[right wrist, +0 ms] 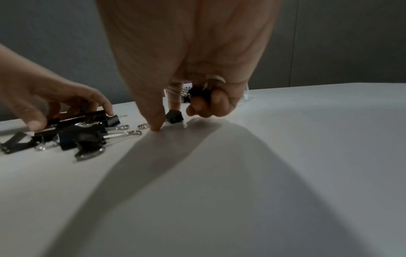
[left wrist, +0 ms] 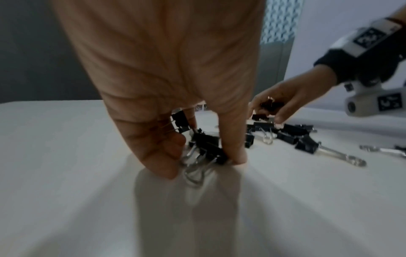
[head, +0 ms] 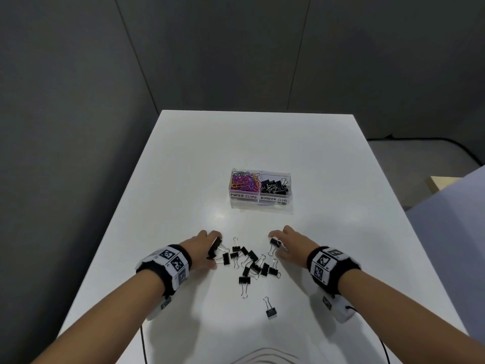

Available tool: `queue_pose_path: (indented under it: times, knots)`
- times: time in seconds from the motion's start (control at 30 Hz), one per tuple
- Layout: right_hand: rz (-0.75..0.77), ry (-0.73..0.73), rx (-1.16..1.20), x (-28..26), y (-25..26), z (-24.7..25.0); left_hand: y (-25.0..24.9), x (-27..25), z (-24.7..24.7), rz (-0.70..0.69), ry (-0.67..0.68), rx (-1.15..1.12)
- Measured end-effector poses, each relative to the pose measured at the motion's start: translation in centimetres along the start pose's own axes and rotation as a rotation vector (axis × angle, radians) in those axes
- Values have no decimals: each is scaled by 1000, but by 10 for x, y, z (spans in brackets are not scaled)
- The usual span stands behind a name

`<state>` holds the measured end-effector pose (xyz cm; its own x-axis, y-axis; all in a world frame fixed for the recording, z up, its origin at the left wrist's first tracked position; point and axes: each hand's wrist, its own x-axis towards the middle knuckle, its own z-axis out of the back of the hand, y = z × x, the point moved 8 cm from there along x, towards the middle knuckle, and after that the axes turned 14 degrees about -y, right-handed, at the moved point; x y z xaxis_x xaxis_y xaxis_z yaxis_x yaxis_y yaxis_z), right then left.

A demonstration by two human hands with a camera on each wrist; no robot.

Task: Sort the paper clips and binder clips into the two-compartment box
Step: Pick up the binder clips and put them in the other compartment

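Nearest the head camera we note one stray binder clip (head: 270,308) lying alone on the white table (head: 183,166), its wire handles pointing away from us. Just beyond it lies the loose pile of binder clips (head: 252,261), black folded-steel bodies with bright wire loops, tangled at mixed angles between both hands.

The left hand (head: 207,245) sits at the pile's left edge, fingers curled round several clips; the left wrist view shows thumb and fingertips (left wrist: 167,167) pinching a bunch down at the table surface. The right hand (head: 288,243) sits at the pile's right edge, its curled fingers holding clips in the palm while thumb and forefinger close on a further clip (right wrist: 174,116) on the table.

Farther on, well apart from the pile and straight ahead of it, stands the clear two-compartment box (head: 261,199), long axis running left to right. Coloured paper clips (head: 244,181) fill the left compartment; the binder compartment (head: 274,186) is the right one. We judge the right hand the nearer to that compartment
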<state>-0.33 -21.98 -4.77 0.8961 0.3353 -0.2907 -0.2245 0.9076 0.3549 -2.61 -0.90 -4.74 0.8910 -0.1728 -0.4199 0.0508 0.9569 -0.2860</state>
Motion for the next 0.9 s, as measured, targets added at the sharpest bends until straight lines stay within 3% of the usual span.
queue_pose_path:
  times: [0.3,0.47,0.63,0.8,0.9]
  knots:
    - [-10,-46,-7,0,-3,3,-36,19,0,-25,-38,-40]
    - [0,-36,-35,-2,-3,7,-47,26,2,-77,-68,59]
    - [-5,-35,-47,-11,-4,13,-48,26,8,-100,-110,-20]
    - [108,47,-106,-35,9,5,-49,19,9,-125,-101,-37]
    - [123,19,-125,-39,14,1,-44,15,7,-101,-101,6]
